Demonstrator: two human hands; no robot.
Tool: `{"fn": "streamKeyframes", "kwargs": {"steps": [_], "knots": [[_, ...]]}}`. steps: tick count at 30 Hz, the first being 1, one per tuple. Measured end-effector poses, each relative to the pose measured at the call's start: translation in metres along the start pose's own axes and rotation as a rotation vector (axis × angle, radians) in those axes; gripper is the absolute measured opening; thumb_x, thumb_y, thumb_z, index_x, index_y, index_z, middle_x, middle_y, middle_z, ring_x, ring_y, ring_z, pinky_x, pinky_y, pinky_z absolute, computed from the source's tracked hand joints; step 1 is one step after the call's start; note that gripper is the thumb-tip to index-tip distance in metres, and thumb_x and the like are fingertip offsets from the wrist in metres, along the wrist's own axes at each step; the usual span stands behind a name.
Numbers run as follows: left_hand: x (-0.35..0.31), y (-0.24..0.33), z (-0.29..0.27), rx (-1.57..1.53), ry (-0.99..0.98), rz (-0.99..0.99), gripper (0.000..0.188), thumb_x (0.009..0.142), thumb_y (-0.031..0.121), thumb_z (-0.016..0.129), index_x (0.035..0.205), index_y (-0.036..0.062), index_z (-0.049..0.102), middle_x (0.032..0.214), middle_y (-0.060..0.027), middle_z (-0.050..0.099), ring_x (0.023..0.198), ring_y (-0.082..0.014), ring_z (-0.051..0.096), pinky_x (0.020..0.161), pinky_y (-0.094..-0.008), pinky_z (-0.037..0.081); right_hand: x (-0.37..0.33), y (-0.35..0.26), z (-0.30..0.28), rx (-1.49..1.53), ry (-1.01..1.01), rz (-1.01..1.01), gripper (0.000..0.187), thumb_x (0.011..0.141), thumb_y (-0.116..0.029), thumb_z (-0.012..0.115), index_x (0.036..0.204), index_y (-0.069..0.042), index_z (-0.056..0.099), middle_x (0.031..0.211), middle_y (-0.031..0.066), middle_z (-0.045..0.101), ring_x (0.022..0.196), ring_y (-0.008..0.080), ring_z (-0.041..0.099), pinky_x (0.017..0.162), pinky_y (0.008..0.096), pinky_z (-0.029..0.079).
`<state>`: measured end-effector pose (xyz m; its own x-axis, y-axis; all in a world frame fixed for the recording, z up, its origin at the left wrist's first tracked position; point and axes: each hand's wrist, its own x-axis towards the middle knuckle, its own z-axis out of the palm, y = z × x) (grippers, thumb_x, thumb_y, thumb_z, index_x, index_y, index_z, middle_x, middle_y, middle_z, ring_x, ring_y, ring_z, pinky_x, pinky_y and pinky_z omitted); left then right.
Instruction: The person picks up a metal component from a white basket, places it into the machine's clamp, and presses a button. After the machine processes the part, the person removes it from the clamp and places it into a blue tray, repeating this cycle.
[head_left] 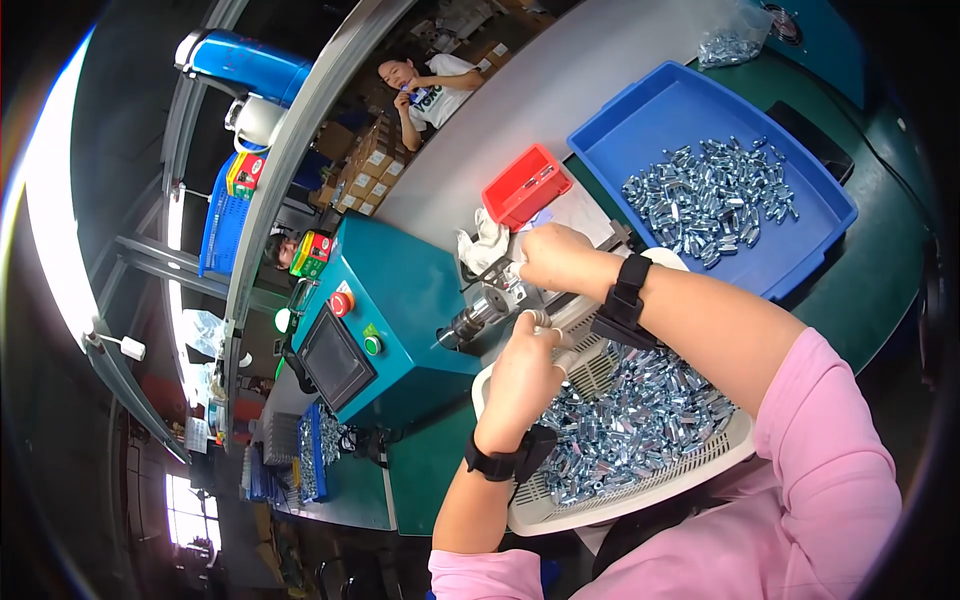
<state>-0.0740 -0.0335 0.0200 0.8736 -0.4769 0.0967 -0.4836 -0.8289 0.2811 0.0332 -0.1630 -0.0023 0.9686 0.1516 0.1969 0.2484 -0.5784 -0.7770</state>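
My right hand point(565, 262) is closed at the metal fixture point(510, 285) of a small bench machine, its fingertips against the clamp area. What it pinches, if anything, is too small to make out. Just below the metal spindle point(472, 318), my left hand point(520, 378) has curled fingers with pale coverings on the tips. Whatever lies in it is hidden. Under both hands sits a cream plastic basket point(630, 512), heaped with shiny metal cylindrical fittings point(625, 430). Black straps with small boxes circle both wrists.
A blue tray point(625, 105) of similar fittings stands at the right. Behind the fixture are a red bin point(525, 190) and a white cloth point(483, 243). The teal machine housing point(400, 280) carries a screen and red and green buttons. Another person point(430, 95) sits beyond.
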Motion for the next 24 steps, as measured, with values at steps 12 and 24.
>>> {"fn": "streamKeyframes", "kwargs": {"steps": [12,24], "knots": [[-0.004,-0.028,0.038,-0.104,-0.517,0.058,0.018,0.07,0.015,0.066,0.084,0.0035,0.067,0.078,-0.0155,0.065,0.078,-0.0322,0.061,0.071,-0.0391,0.047,-0.028,-0.026,0.018,0.153,-0.34,0.059,0.017,0.071,-0.012,0.055,0.067,0.004,0.06,0.064,0.0206,0.061,0.055,0.0276,0.062,0.055,0.0388,0.05],[-0.012,-0.026,0.055,0.116,-0.413,0.136,0.014,0.073,0.014,0.061,0.074,0.0001,0.063,0.076,-0.0172,0.063,0.077,-0.0346,0.06,0.069,-0.0432,0.047,-0.03,-0.022,0.024,0.285,-0.337,0.105,0.017,0.071,-0.012,0.051,0.065,0.002,0.059,0.056,0.0156,0.059,0.048,0.0241,0.062,0.055,0.0364,0.051]]}}
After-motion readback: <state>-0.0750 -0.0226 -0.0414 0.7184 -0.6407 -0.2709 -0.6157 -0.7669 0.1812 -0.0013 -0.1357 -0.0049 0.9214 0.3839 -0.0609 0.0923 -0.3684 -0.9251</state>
